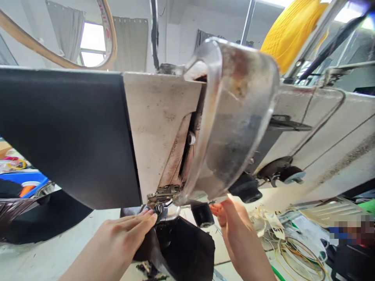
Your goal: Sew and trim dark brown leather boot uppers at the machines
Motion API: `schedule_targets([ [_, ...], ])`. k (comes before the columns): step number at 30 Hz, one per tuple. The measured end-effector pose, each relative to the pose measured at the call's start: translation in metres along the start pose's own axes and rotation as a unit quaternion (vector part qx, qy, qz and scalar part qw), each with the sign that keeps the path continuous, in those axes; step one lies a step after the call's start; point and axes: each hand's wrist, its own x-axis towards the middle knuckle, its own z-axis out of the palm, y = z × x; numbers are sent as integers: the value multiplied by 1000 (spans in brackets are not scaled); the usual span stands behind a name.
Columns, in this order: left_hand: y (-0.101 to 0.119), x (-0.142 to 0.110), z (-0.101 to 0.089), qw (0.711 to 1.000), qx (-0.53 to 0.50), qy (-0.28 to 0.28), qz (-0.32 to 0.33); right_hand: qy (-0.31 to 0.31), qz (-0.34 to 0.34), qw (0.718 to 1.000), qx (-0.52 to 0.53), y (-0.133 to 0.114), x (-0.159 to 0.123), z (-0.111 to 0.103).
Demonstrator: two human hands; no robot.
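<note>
A big cream and black sewing machine [158, 125] fills the view, with a scuffed clear guard [234, 117] over its needle end. Under the presser foot [160, 200] lies dark brown fabric [187, 246]. My left hand [123, 238] lies flat on that fabric, fingers stretched toward the foot. My right hand [234, 226] is just right of the foot below the guard, fingers bunched together; what they pinch is hidden.
The white table [58, 253] carries more dark fabric [35, 222] at the left. A blue bin [26, 181] stands behind it. Wires, tags and clutter [295, 242] lie at the right. A yellow thread cone [290, 31] rises behind the machine.
</note>
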Motion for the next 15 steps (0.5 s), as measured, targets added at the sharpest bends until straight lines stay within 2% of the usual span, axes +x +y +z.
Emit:
schedule_targets([
  [4,-1,-8,5,999,23,17,34,-35,40,998,45,1,6,3],
  [9,5,1,-2,999,-7,32,-1,1,102,994,-39,21,-28,0],
  [12,11,9,-8,998,-32,53,-25,51,123,991,2,33,-49,5],
  [14,15,12,-9,998,-22,32,-41,74,119,990,30,37,-44,6],
  [15,18,13,-9,999,-8,15,-49,74,95,992,28,37,-36,5],
])
